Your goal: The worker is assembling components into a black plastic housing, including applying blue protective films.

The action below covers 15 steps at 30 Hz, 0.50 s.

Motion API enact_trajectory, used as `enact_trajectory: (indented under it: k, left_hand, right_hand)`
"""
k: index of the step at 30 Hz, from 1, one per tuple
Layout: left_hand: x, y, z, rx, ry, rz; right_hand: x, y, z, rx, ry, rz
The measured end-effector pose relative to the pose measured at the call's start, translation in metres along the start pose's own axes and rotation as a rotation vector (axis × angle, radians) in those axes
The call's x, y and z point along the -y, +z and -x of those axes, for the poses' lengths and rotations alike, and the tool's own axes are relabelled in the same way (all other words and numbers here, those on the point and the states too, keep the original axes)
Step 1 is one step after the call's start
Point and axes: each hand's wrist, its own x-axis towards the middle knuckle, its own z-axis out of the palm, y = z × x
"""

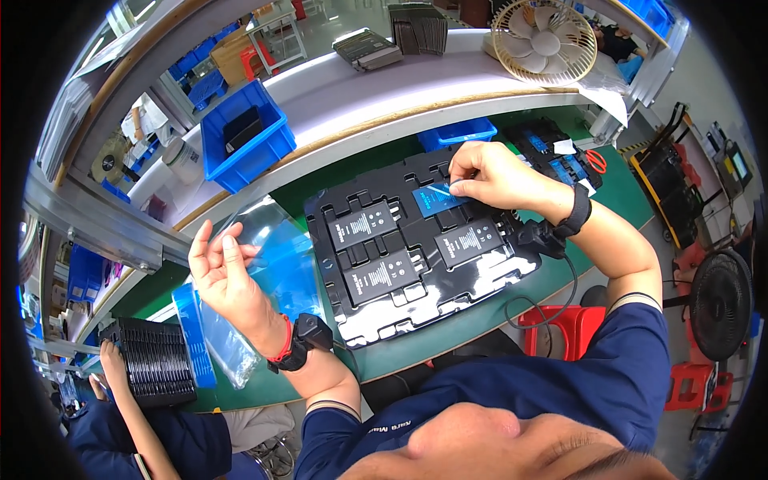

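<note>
A black moulded plastic tray (326, 240) lies on the green table. Three flat black batteries with white print sit in its recesses: an upper left battery (360, 227), a lower left battery (376, 277) and a right battery (470, 242). At the tray's far side, a blue film (438, 202) covers a flat piece in another recess. My right hand (500, 176) is closed, thumb and finger pinching the film's edge. Raised left of the tray, my left hand (228, 276) is open with its fingers slightly curled. Beneath it are clear and blue plastic sheets (284, 260).
A blue bin (248, 136) stands beyond my left hand. Another blue bin (458, 132) is behind the tray. Red-handled scissors (596, 162) lie far right. A fan (546, 42) stands on the shelf. At lower left, a co-worker's hand (114, 366) is beside stacked black trays (156, 364).
</note>
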Motion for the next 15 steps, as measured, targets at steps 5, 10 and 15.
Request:
enact_trajectory:
  k: [5,10,15]
  left_hand:
    - [0.001,0.001,0.0,-0.004,0.001,-0.013]
    - [0.001,0.002,0.001,-0.006,-0.001,-0.011]
    - [0.002,0.004,0.001,0.001,-0.004,-0.023]
  right_hand:
    - [-0.017,0.0,0.002,0.085,0.021,-0.742]
    - [-0.019,-0.007,-0.001,0.055,0.318,-0.761]
    - [-0.023,-0.005,-0.007,0.048,0.404,-0.683]
